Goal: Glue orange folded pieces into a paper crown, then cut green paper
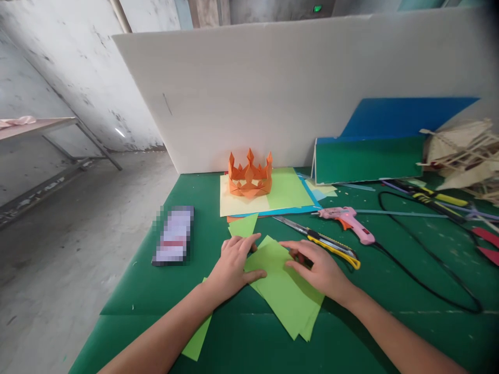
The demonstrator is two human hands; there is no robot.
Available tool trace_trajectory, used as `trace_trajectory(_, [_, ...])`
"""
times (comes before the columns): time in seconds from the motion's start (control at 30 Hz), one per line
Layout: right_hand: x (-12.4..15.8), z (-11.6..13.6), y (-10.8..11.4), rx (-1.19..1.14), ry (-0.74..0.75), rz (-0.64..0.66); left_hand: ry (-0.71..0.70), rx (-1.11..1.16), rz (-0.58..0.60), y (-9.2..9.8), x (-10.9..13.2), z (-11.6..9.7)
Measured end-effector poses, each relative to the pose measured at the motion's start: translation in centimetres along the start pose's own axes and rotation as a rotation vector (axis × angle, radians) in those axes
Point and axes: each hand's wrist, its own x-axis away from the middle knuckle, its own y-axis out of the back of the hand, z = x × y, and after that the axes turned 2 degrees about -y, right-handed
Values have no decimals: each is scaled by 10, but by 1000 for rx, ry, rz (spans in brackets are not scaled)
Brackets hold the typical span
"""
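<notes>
A loose stack of light green paper sheets (286, 291) lies turned at an angle on the table before me. My left hand (236, 262) holds the stack's left side, its thumb lying on the top sheet and its fingers at the far edge. On the opposite side my right hand (315, 265) grips the right edge between thumb and curled fingers; some fingertips are hidden. Behind the left hand is another green paper piece (244, 225). A green strip (198, 340) lies partly under the left forearm.
An orange folded paper crown (250, 179) stands on coloured sheets (292, 189) at the back. A yellow utility knife (319, 241) and a pink glue gun (346, 221) with a black cord lie right. A phone (173, 236) lies left. A white board (249, 93) rises behind.
</notes>
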Motion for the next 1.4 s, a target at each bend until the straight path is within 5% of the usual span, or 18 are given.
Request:
trace_trajectory(0.3, [-5,-5,12,-453,-241,-99,135,480,-169,2,-4,0])
trace_trajectory(0.47, [-2,-4,9,-539,-214,87,91,578,-153,0,0,1])
trace_trajectory(0.6, [-1,1,1,-461,-204,167,185,647,-149,-5,0,2])
trace_trajectory(0.77, [-3,1,-2,-443,-185,80,308,811,-191,-6,-5,3])
trace_trajectory(0.9, [-4,-1,-2,-487,-252,-66,349,990,-119,-5,-7,-3])
trace_trajectory(1.03, [-5,-3,-3,-506,-261,-104,377,974,-97,-8,-8,-8])
trace_trajectory(1.27, [-5,-1,0,-543,-283,-64,376,926,-324,-8,-8,-3])
trace_trajectory(1.4, [-3,3,3,-670,-290,44,250,673,-378,-6,-5,-2])
